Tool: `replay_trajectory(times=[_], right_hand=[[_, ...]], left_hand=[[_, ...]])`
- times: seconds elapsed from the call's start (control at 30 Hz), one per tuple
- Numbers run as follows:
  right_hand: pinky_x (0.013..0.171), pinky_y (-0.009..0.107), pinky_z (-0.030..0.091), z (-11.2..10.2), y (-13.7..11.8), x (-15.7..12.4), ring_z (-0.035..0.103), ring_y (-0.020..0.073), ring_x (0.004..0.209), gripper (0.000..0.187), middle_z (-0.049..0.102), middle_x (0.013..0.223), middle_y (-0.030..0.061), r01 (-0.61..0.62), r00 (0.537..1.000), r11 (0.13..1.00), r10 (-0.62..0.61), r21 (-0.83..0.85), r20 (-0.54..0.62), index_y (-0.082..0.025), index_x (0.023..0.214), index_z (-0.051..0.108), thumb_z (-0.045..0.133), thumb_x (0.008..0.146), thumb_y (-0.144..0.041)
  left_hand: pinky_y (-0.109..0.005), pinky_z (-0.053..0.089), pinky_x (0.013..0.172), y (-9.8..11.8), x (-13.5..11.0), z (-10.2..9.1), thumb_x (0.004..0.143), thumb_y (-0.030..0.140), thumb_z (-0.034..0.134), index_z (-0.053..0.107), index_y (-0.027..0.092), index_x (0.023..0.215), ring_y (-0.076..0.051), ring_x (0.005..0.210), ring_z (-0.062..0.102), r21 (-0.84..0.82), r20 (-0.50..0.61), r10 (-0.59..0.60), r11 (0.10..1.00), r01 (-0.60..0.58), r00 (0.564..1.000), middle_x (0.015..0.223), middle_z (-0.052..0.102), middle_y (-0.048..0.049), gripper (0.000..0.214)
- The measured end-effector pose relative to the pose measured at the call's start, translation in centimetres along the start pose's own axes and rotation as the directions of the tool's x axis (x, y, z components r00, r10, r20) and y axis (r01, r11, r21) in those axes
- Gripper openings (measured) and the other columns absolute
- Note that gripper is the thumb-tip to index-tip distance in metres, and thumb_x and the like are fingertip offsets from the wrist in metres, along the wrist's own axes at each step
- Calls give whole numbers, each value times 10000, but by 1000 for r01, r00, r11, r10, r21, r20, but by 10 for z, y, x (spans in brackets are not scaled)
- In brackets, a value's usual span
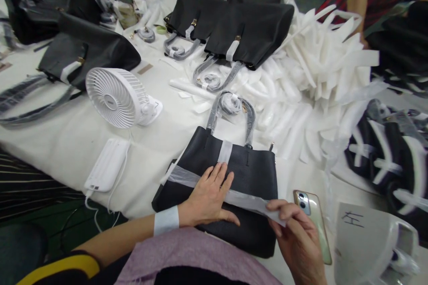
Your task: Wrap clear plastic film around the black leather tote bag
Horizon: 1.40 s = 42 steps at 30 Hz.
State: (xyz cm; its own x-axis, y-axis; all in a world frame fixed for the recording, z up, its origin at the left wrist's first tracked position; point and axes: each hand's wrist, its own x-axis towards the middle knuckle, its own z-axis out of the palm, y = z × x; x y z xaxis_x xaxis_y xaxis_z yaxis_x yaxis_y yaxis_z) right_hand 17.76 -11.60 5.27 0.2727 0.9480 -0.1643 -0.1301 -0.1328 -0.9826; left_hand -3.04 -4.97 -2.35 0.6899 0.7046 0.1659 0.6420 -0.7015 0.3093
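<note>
Black bag (pixel 247 173) is laid just right of the fan (pixel 113 98). A pale strip (pixel 244 198) is held flat across it by the open left hand (pixel 209 198), its end pinched in the right hand (pixel 297 240). Handles (pixel 230 104) look wrapped already; strip's probably half-fitted.

we see a black pebbled leather tote bag (pixel 249 171) crossed by a translucent grey plastic strip (pixel 247 201), a round white plastic fan (pixel 113 97), a heap of white foam strips (pixel 321 67), a gold-backed flat phone (pixel 316 211) and our lilac knitted top (pixel 200 254).
</note>
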Motion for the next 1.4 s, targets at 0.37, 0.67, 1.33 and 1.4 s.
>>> replay_trajectory(times=[0.37, 0.67, 1.33, 1.4], right_hand=[[567, 276, 448, -17, -17, 11, 559, 167, 637, 334, 599, 720, 7, 30, 999, 826, -37, -562, -1, -237, 970, 664, 792, 726, -427], [679, 343, 523, -26, -9, 0, 657, 230, 726, 334, 693, 771, 50, 3, 986, 606, 132, -795, 104, -228, 870, 729, 644, 793, -543], [544, 307, 455, -24, 20, 5, 619, 199, 526, 552, 693, 632, 39, -34, 985, 473, -131, -880, -109, -230, 737, 730, 508, 833, -726], [528, 297, 436, -25, 24, 6, 599, 187, 508, 566, 663, 595, 28, -68, 985, 484, -107, -873, -136, -225, 729, 708, 512, 815, -749]], left_hand=[[-487, 218, 1156, 0, 0, -3, 769, 897, 254, 315, 68, 1490, -387, 1444, 244, -24, 23, -9, 1000, 10, 1000, 1537, 274, -278, 1101], [-497, 236, 1155, 1, -1, -1, 815, 853, 289, 316, 83, 1493, -379, 1457, 218, -18, 27, -19, 1000, 19, 999, 1552, 239, -276, 1026], [-499, 307, 1134, 5, 1, -6, 957, 499, 508, 443, 153, 1415, -361, 1449, 258, -41, 71, -41, 998, 44, 997, 1559, 270, -225, 578], [-492, 318, 1132, 4, 1, -6, 963, 457, 512, 501, 177, 1352, -345, 1447, 268, -83, 62, -53, 995, 58, 997, 1562, 279, -199, 479]])
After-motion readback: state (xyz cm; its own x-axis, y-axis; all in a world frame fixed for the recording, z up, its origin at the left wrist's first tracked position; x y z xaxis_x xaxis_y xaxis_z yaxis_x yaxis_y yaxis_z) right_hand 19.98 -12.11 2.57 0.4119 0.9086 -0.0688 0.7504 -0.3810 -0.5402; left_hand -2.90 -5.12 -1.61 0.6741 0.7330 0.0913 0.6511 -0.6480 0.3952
